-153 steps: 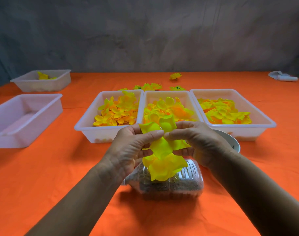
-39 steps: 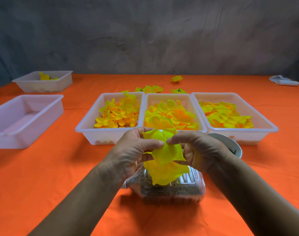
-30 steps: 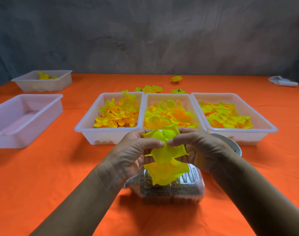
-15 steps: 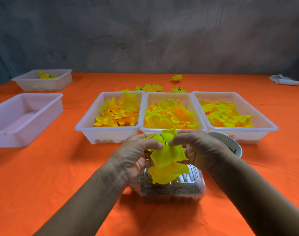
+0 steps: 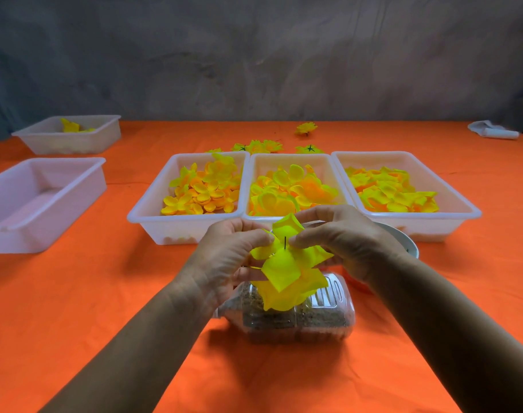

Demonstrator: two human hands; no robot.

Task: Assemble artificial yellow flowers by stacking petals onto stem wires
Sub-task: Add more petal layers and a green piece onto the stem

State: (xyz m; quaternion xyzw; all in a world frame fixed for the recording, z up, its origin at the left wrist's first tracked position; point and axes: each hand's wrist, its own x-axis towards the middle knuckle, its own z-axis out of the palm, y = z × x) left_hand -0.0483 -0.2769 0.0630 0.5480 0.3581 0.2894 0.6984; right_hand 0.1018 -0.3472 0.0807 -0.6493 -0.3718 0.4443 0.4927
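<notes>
A stack of yellow fabric petals (image 5: 287, 274) sits between my hands, above a clear plastic bottle (image 5: 319, 315) lying on its side with brown filling. A thin dark stem wire (image 5: 285, 243) pokes up through the petals' centre. My left hand (image 5: 227, 263) pinches the petals from the left, thumb and fingers curled on them. From the right, my right hand (image 5: 340, 236) pinches the top petal beside the wire. The wire's lower part is hidden by petals.
Three white trays of petals stand behind my hands: left (image 5: 153, 204), middle (image 5: 290, 159), right (image 5: 462, 204). An empty tray (image 5: 84, 174) and a far tray (image 5: 105, 126) lie at left. A white bowl (image 5: 409, 245) hides behind my right wrist. Finished flowers (image 5: 260, 146) lie at the back.
The petals have slid lower and spread flatter, and the wire tip now shows above their centre. Both hands stayed close together over the bottle.
</notes>
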